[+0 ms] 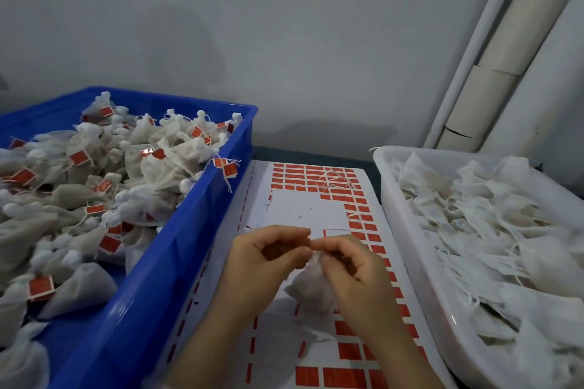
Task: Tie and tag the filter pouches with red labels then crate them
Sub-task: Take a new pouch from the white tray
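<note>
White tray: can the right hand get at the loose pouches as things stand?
Likely yes. The white tray is open-topped, just to the right of the right hand, with nothing between them. But that hand, with the left hand, is pinching a pouch, so it must let go first.

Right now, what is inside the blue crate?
The blue crate holds a heap of tied filter pouches with red labels. Whatever lies under the top layer, and most of the floor, is covered.
</note>
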The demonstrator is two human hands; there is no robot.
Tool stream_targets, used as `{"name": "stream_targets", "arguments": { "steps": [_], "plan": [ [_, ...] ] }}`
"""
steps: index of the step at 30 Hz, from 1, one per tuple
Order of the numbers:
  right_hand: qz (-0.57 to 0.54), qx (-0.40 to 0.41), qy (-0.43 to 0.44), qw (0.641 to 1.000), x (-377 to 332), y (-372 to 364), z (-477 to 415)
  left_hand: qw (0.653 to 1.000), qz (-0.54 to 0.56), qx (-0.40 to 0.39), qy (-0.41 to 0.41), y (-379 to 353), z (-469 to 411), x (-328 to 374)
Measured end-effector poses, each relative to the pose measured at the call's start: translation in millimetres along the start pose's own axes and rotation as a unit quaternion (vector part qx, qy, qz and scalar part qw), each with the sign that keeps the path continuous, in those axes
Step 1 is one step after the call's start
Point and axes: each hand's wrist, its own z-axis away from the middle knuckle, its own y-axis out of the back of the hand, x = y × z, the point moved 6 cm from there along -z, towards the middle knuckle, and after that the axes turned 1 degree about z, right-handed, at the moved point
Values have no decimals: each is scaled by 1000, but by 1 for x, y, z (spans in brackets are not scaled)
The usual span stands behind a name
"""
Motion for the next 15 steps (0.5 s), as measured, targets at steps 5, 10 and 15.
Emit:
{"name": "stream_targets", "arguments": {
  "steps": [5, 10, 15],
  "plan": [
    [40, 7, 17, 999, 4, -3, 3, 983, -168, -17, -65, 3, 3, 7],
    [144, 2, 25, 989, 8, -8, 2, 939, -317, -78, -104, -6, 2, 13],
    [165, 0, 9, 986, 9, -13, 3, 931, -353, -72, -58, -11, 4, 16]
  ]
}}
